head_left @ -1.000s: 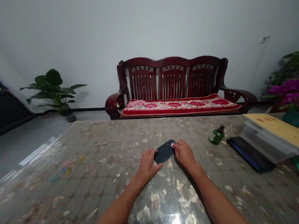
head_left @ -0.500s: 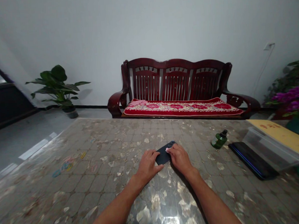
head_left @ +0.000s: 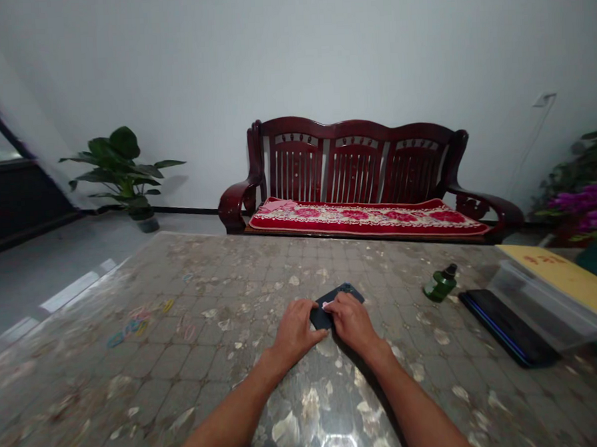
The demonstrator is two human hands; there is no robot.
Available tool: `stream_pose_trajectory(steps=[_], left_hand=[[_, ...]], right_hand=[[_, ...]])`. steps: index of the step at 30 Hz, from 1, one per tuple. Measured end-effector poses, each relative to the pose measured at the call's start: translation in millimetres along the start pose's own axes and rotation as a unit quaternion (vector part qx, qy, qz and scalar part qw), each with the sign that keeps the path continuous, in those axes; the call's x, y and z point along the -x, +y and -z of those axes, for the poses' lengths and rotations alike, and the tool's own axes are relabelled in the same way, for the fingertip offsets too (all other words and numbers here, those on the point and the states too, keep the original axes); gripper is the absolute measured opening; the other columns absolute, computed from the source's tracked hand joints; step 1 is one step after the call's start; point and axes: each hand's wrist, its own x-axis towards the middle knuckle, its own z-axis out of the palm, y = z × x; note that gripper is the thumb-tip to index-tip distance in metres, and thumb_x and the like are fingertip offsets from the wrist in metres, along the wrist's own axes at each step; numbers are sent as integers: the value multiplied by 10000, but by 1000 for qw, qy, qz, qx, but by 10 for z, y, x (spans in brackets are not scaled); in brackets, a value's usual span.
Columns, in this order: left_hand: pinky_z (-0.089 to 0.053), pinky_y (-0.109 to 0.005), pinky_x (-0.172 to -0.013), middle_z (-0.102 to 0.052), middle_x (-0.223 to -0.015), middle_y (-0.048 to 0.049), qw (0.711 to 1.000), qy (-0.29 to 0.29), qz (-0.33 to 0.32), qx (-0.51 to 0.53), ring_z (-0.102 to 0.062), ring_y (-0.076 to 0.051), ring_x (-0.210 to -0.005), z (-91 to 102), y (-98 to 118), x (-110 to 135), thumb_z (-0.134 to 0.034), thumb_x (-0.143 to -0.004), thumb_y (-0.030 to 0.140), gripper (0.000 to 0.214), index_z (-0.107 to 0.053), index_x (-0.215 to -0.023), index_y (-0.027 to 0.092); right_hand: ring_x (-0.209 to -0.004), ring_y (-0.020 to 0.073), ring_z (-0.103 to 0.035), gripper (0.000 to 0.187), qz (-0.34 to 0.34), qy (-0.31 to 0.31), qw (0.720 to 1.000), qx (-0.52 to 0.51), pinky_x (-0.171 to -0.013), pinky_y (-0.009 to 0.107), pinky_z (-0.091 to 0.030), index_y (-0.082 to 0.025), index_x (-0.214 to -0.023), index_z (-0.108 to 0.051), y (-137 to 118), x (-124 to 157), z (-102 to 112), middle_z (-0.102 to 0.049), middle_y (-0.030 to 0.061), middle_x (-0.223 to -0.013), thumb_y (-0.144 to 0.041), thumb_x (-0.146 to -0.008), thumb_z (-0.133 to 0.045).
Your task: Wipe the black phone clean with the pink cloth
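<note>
A dark blue phone lies back up on the patterned table, camera end pointing away. My left hand rests at its near left corner with curled fingers holding the edge. My right hand lies over the phone's near half, fingers bent and pressing a small pinkish-white thing against the back. Only the phone's far end shows between and beyond the hands.
A small green bottle lies to the right, then a black tablet and a clear plastic box with a yellow lid. Coloured rubber bands lie at the left. A red wooden bench and potted plants stand beyond.
My right hand has slid from the phone's far end toward its near end, closing up to the left hand. The view has shifted slightly to the left.
</note>
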Motion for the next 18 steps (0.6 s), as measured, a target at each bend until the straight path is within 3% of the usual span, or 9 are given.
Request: stream_pose_trajectory(steps=[6,8,13,15,18], left_hand=[[-454,-420,-935,-668,-1057,-67,999,16,28,22,-587,-286,-1040,-32,8,16,-795,-659,230,438,-618,-1058,201],[-457,-418,-931,-665,-1058,-60,998,21,40,32,-586,-285,-1038,-50,2,12,-801,-646,228,463,-610,-1067,210],[-461,-443,-972,-651,-1156,-97,996,30,66,46,-578,-313,-1108,-75,3,2,-824,-609,231,673,-554,-1225,198],[-463,-455,-977,-649,-1176,-103,996,32,65,54,-579,-318,-1122,-72,7,5,-828,-607,236,739,-522,-1279,200],[-465,-461,-979,-649,-1183,-104,996,31,64,60,-586,-314,-1120,-69,7,9,-832,-608,239,772,-502,-1305,194]], right_hand=[[-930,214,-565,296,-102,27,991,78,-832,296,-404,-206,-1018,-766,77,-132,4,-656,90,-947,-119,-951,-491],[-925,210,-566,300,-87,22,993,71,-830,294,-402,-210,-1015,-766,43,-141,-14,-658,87,-946,-119,-954,-487],[-903,184,-570,318,28,-37,999,-7,-806,267,-408,-236,-1002,-768,-118,-88,-26,-655,56,-917,-92,-937,-492],[-902,185,-574,334,28,-41,999,-2,-806,271,-415,-242,-1010,-771,-97,-97,8,-657,58,-919,-86,-929,-488],[-904,201,-573,338,-23,-12,999,44,-811,291,-422,-238,-1004,-777,5,-164,51,-667,78,-922,-95,-921,-483]])
